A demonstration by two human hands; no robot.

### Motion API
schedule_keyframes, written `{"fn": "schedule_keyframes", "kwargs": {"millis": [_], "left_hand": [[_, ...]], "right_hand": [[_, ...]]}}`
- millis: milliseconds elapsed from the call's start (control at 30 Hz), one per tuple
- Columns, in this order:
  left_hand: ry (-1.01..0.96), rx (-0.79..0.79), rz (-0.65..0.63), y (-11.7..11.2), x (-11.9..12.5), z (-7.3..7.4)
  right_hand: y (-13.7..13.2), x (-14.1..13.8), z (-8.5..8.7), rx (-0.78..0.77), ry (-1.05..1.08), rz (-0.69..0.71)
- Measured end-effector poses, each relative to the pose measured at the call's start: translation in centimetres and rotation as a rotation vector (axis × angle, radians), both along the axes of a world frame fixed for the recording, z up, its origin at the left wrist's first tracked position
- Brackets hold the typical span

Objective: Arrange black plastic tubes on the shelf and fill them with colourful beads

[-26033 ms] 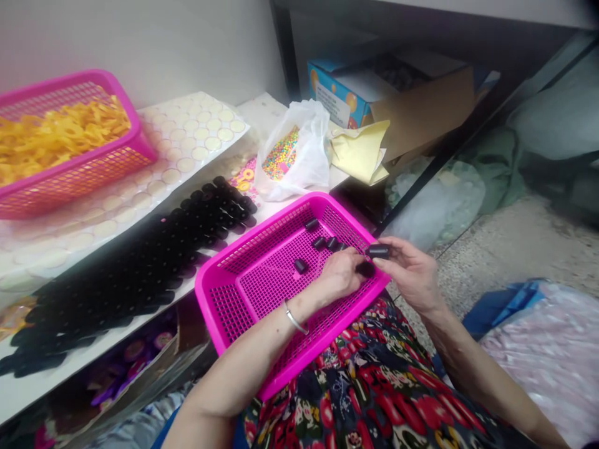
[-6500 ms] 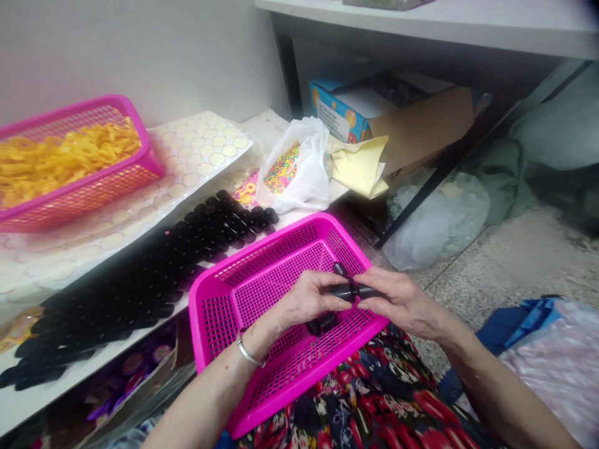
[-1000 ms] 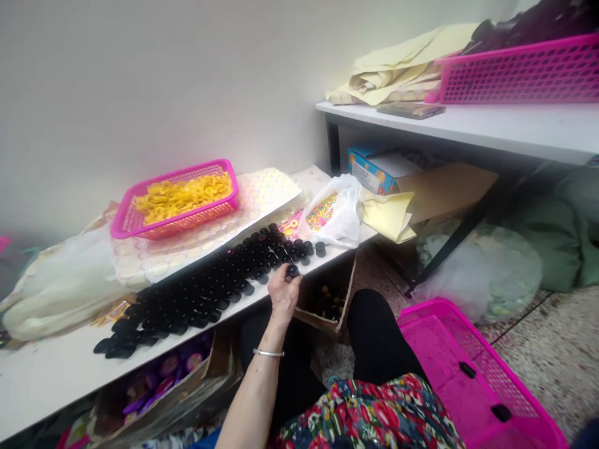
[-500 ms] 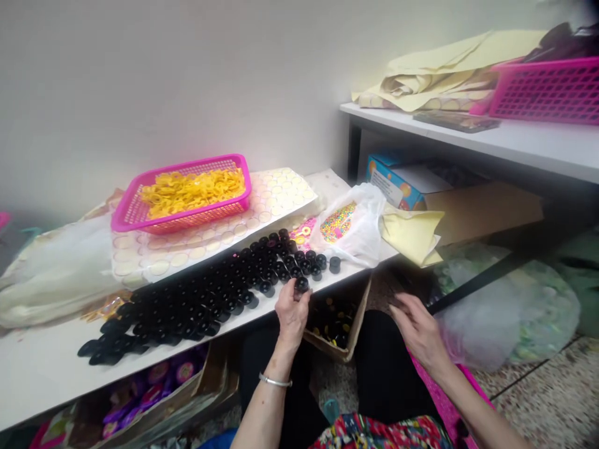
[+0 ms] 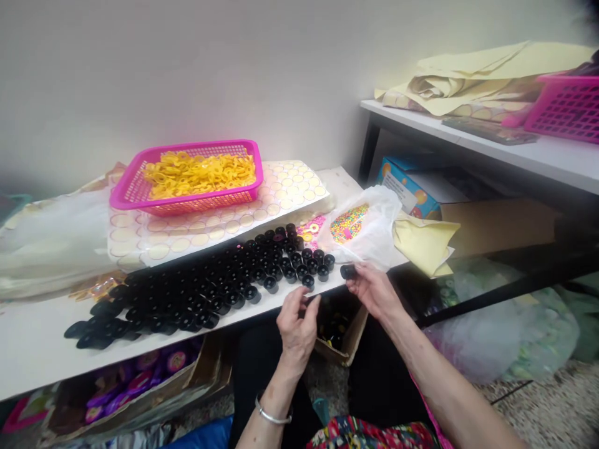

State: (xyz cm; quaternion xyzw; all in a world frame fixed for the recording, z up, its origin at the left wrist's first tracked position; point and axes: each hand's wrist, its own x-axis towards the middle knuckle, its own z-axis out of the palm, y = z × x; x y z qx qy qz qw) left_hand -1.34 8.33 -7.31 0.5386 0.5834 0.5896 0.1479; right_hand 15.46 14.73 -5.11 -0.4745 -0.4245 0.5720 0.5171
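Short black round caps (image 5: 219,277) stand packed in rows along the front of the white table. My right hand (image 5: 377,292) pinches one separate black cap (image 5: 348,272) between thumb and fingers at the table's front edge, right of the group. My left hand (image 5: 298,324) is just in front of the edge, thumb and fingers apart, with nothing visible between them. Nearest to its fingertips stands another black cap (image 5: 307,283). Part of the left palm is turned away from view.
Behind the caps, a pink basket (image 5: 187,207) of yellow plastic pieces rests on sticker sheets (image 5: 299,187). A white bag (image 5: 374,215) holds colourful beads. Below are a carton (image 5: 349,355) of black and yellow pieces and a box of purple packets (image 5: 135,383). A shelf (image 5: 468,134) stands right.
My left hand has let go of a black cap at the row's front and drawn back slightly. My right hand has come from above the lap to the table edge and taken hold of a cap.
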Motion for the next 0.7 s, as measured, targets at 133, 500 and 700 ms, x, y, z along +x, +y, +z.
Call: {"fn": "schedule_keyframes", "kwargs": {"millis": [133,500,700], "left_hand": [[-0.085,-0.065,-0.304,-0.4,3.1,3.4],[-0.136,-0.168,-0.639,-2.5,6.8,3.0],[0.032,-0.191,-0.606,-3.1,6.2,2.3]], "right_hand": [[-3.7,0.4,0.3,-0.288,0.628,0.142],[-9.6,1.0,-1.2,-0.499,1.119,-0.002],[-11.2,1.3,-1.9,-0.448,1.013,0.116]]}}
